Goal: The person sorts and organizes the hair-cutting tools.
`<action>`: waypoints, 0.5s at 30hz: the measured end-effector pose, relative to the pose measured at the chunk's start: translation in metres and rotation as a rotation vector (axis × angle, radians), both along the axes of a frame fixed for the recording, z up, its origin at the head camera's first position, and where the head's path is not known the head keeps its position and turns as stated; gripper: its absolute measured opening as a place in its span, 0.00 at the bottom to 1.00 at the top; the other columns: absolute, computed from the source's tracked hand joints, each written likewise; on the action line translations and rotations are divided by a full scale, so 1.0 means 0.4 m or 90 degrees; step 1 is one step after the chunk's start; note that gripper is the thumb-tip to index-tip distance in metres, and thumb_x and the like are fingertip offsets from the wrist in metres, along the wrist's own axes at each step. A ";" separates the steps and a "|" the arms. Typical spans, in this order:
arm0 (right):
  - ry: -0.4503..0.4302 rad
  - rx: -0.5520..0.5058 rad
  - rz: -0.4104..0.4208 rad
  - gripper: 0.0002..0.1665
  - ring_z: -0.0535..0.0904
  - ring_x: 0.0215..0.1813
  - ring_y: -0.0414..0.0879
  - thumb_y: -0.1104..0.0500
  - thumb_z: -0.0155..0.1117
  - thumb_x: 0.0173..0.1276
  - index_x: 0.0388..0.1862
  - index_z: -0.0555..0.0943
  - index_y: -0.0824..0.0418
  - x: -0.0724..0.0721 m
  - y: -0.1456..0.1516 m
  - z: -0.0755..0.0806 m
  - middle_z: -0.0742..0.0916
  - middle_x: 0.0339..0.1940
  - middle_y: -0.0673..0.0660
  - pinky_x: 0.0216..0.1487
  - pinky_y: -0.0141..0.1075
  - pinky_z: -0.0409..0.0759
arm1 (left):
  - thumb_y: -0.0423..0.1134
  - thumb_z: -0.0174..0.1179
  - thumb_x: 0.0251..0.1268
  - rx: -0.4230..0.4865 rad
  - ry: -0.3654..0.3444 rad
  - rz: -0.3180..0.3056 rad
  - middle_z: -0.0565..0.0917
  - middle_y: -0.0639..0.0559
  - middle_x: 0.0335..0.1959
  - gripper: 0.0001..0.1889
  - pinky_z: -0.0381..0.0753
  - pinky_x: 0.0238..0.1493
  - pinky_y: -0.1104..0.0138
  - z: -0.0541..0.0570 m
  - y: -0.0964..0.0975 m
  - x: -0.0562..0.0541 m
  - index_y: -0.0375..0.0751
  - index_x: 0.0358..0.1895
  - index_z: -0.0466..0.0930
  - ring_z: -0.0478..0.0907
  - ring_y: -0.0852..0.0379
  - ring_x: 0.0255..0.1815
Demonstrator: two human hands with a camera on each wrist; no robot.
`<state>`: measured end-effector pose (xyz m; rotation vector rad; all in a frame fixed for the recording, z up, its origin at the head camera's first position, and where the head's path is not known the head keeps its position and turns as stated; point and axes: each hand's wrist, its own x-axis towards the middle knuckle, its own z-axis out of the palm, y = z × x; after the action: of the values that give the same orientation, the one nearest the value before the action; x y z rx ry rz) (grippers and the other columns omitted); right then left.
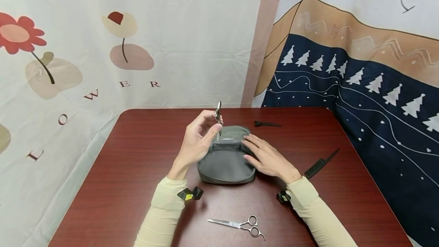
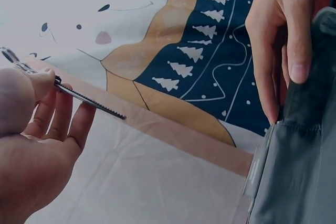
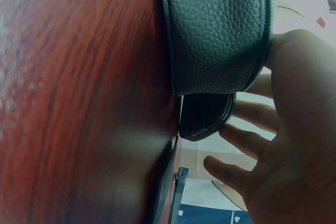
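Observation:
My left hand (image 1: 197, 138) pinches a pair of thinning scissors (image 1: 218, 110) between thumb and fingers, raised over the left side of the case. The handle loops point up, and the toothed blade (image 2: 94, 102) shows in the left wrist view. Below lies an unzipped grey pebbled case (image 1: 226, 165), its lid folded back toward the far table edge. My right hand (image 1: 269, 157) rests at the case's right rim with its fingers extended. In the right wrist view, that hand (image 3: 294, 135) touches the zipped edge of the case (image 3: 215, 30).
Silver scissors (image 1: 234, 224) lie near the front of the red-brown table (image 1: 144, 155). A black comb (image 1: 319, 166) is at the right, beyond my right wrist. A black hair clip (image 1: 267, 124) lies at the back. Printed curtains hang behind the table.

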<state>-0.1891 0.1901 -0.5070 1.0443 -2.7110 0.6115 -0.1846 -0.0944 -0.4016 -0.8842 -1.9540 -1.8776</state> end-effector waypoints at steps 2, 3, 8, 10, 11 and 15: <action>0.002 0.001 0.000 0.34 0.73 0.87 0.70 0.52 0.69 0.84 0.82 0.78 0.65 0.000 0.001 0.000 0.79 0.84 0.69 0.83 0.68 0.76 | 0.20 0.63 0.79 0.019 -0.004 -0.013 0.86 0.45 0.49 0.10 0.87 0.52 0.73 0.001 0.003 0.000 0.25 0.58 0.80 0.87 0.59 0.50; 0.002 0.001 -0.001 0.34 0.73 0.87 0.70 0.52 0.69 0.84 0.82 0.78 0.65 0.000 0.001 0.000 0.79 0.84 0.69 0.83 0.68 0.76 | 0.20 0.63 0.79 0.028 -0.005 -0.019 0.86 0.48 0.49 0.10 0.88 0.54 0.72 0.002 0.004 0.000 0.24 0.58 0.79 0.87 0.59 0.50; -0.002 -0.001 0.000 0.35 0.72 0.87 0.70 0.51 0.69 0.84 0.82 0.77 0.65 0.001 0.001 0.002 0.79 0.84 0.69 0.84 0.67 0.76 | 0.19 0.61 0.80 0.068 -0.007 -0.045 0.84 0.55 0.52 0.11 0.90 0.61 0.69 0.002 0.008 0.002 0.20 0.59 0.77 0.88 0.54 0.52; -0.003 -0.001 0.000 0.34 0.73 0.87 0.70 0.51 0.69 0.84 0.82 0.77 0.65 0.000 0.001 0.001 0.79 0.84 0.69 0.83 0.67 0.76 | 0.20 0.62 0.80 0.074 -0.012 -0.042 0.84 0.55 0.52 0.11 0.90 0.62 0.69 0.002 0.009 0.004 0.20 0.60 0.76 0.89 0.55 0.53; -0.005 0.000 0.000 0.35 0.72 0.87 0.69 0.51 0.69 0.84 0.82 0.77 0.65 0.001 0.001 0.002 0.79 0.85 0.69 0.84 0.67 0.76 | 0.20 0.62 0.80 0.080 -0.016 -0.042 0.84 0.54 0.52 0.12 0.90 0.62 0.69 0.002 0.009 0.005 0.20 0.60 0.76 0.89 0.55 0.53; -0.007 0.003 -0.004 0.34 0.72 0.87 0.69 0.51 0.68 0.85 0.83 0.77 0.64 -0.001 0.002 -0.001 0.79 0.85 0.68 0.84 0.67 0.76 | 0.23 0.63 0.82 0.104 -0.035 -0.047 0.85 0.53 0.52 0.11 0.91 0.60 0.67 0.001 0.011 0.006 0.22 0.59 0.75 0.90 0.54 0.52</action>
<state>-0.1894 0.1910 -0.5074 1.0365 -2.7259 0.6117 -0.1820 -0.0900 -0.4011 -0.8758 -1.7889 -2.0895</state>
